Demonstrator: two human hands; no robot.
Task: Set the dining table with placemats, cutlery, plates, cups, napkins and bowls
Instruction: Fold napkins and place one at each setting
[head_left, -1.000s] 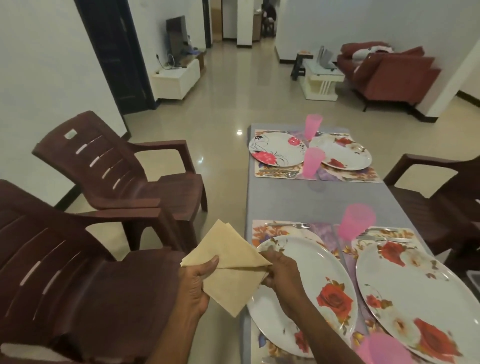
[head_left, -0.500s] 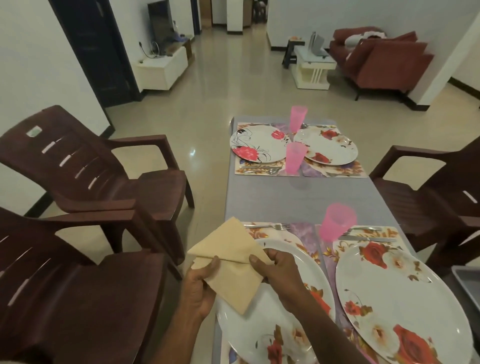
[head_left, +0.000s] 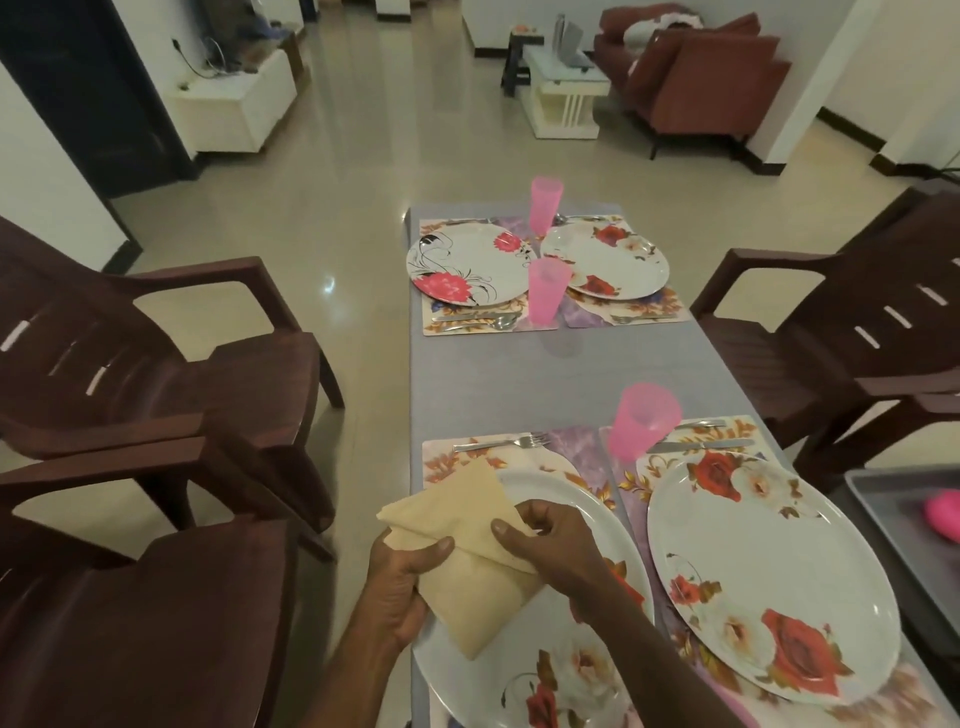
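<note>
text: none legible | labels: none | brands: none | numbers: none | signs: none

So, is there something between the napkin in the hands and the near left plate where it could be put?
Nothing visible is in the way. Both the left hand and the right hand grip the folded beige napkin, which sits just over the left edge of the near left plate. The plate's visible surface holds nothing else.

Folded cream napkin pinched by both hands over near-left plate: left hand at napkin's left edge, right hand on its right fold. Fork just beyond that plate, pink cup beyond-right, second floral plate right.
</note>
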